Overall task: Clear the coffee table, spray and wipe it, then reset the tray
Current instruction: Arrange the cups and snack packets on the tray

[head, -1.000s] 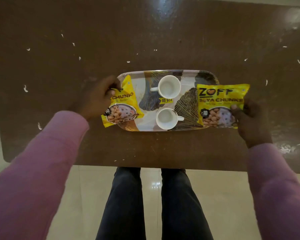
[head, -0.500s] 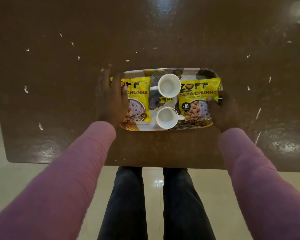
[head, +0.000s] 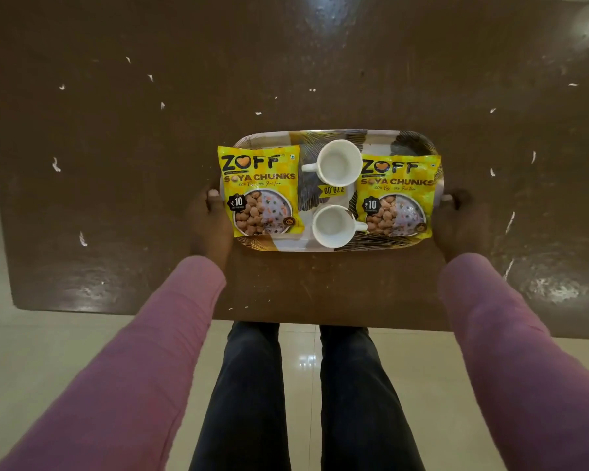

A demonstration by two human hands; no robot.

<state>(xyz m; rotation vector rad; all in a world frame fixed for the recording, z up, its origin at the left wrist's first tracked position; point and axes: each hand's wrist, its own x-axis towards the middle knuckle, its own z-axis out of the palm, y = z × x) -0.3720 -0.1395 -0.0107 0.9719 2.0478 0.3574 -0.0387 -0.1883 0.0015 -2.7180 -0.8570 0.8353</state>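
Both arms reach forward out of pink sleeves [head: 140, 362], forearms angled slightly inward toward the tray [head: 272, 139], which lies over the brown table [head: 116, 185] near its front edge, midway along. The left hand [head: 211, 226] grips the tray's left end: its thumb [head: 213, 194] is hooked over the rim, just beside the left packet [head: 261, 190], and the remaining fingers are hidden below (how far they curl cannot be told). The right hand [head: 460, 223] mirrors it at the right end, thumb over the rim beside the right packet [head: 397, 197], back of the hand turned up. Both yellow soya-chunk packets lie flat, label up. Between them stand two white cups, upright: the far cup [head: 340, 163] with its handle pointing left, the near cup [head: 334, 226] with its handle pointing right, touching the right packet. A yellow price sticker [head: 332, 191] shows between the cups. White flecks [head: 56, 164] dot the table
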